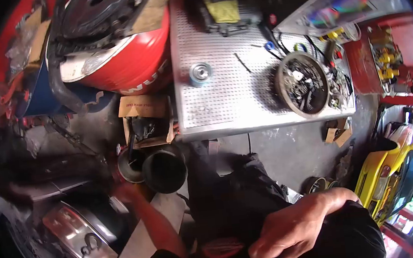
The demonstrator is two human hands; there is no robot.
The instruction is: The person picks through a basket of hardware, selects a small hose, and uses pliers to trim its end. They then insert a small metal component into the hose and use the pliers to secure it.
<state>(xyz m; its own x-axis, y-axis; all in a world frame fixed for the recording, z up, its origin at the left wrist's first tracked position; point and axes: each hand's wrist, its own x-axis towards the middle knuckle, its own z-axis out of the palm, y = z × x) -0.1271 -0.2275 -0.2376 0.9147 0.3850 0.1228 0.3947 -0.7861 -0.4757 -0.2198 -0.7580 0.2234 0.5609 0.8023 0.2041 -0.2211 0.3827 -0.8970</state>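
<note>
Nearest the head camera, the right hand (pixel 291 230) sits in front of the metal bench (pixel 229 102), back of the hand upward and fingers loosely curled; its palm is hidden, so whether it holds anything cannot be told. Left of that hand and off the bench's near left corner, the left hand (pixel 127 194) is blurred, and its grip and how wide its fingers stand cannot be told. It is just beside two buckets, also off that corner: a dark bucket (pixel 170 188) and a second bucket (pixel 127 175). Behind these, along the bench's left side, stand a cardboard box (pixel 140 105) and a red drum (pixel 136 68). On the bench, a small round can (pixel 201 75) stands toward the left, and a round pan (pixel 280 87) of metal pieces toward the right.
</note>
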